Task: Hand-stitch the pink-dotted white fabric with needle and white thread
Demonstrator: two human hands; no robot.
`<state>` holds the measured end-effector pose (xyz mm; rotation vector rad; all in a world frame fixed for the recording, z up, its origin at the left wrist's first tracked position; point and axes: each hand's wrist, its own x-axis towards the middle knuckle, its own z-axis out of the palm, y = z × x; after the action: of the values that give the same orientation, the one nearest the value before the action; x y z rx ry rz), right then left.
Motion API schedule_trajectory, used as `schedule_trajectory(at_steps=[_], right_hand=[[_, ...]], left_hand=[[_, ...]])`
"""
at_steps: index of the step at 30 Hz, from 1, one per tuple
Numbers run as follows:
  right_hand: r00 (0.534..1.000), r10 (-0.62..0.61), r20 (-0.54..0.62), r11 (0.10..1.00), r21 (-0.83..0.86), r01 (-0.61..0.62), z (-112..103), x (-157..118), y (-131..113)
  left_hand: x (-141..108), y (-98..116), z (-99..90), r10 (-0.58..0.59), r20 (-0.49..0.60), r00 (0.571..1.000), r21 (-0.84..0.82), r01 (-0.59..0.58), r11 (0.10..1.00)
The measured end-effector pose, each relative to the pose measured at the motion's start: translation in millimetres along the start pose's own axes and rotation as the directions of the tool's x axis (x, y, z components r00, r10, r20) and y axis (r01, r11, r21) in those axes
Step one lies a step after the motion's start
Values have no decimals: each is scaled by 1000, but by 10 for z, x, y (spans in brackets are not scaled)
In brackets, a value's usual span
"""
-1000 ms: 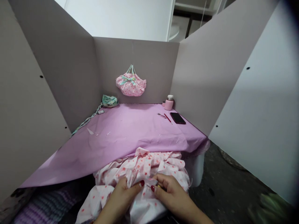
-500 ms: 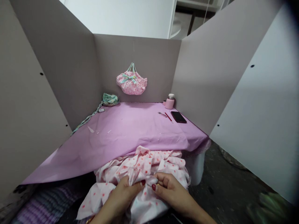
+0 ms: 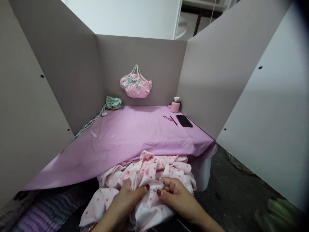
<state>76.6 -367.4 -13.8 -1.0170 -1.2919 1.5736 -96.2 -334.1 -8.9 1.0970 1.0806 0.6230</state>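
A heap of pink fabric with red dots (image 3: 154,166) is bunched in front of me, at the table's near edge. My left hand (image 3: 131,195) pinches a fold of it between thumb and fingers. Close beside it, my right hand (image 3: 173,195) grips the same fabric, its thumb and curled fingers pressed together. A short stretch of gathered cloth lies between the two thumbs. Whether a needle or thread is in the right fingers cannot be made out.
A dotted pink pouch with a green bow (image 3: 135,85) hangs on the back panel. On the pink-covered table (image 3: 145,125) are a phone (image 3: 184,120), a red pencil (image 3: 174,121), small thread snippers (image 3: 167,118), a pink bottle (image 3: 175,104) and a basket of green fabric (image 3: 114,103). Grey panels enclose three sides.
The fabric between my hands has shifted and spread a little, and my left thumb has risen slightly. Both hands keep their hold in nearly the same place.
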Motion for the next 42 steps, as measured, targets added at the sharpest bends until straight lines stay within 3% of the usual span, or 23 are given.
schedule_trajectory(at_steps=[4,9,23,28,35,38,42], right_hand=[[1000,-5,-7,998,-64,5,-16,2,33],[998,-4,-58,972,-235,-10,-43,9,57],[968,-223,-116,748,-657,93,45,10,-43],[961,-241,-134,797,-593,117,24,24,7],[983,-141,-115,899,-431,78,-10,16,38],[986,-128,-106,925,-373,80,-11,16,56],[992,-101,-81,965,-251,78,-17,18,91]], left_hand=[[31,-37,-45,-6,-70,998,46,9,999],[-11,30,-29,87,-41,995,112,-82,990],[-55,87,29,298,-24,954,296,-278,914],[-4,6,-18,172,-35,985,162,-164,973],[58,-167,-76,89,-150,985,94,-76,993],[52,-143,-55,37,-105,994,16,-36,999],[3,-34,16,69,64,996,-163,-58,985]])
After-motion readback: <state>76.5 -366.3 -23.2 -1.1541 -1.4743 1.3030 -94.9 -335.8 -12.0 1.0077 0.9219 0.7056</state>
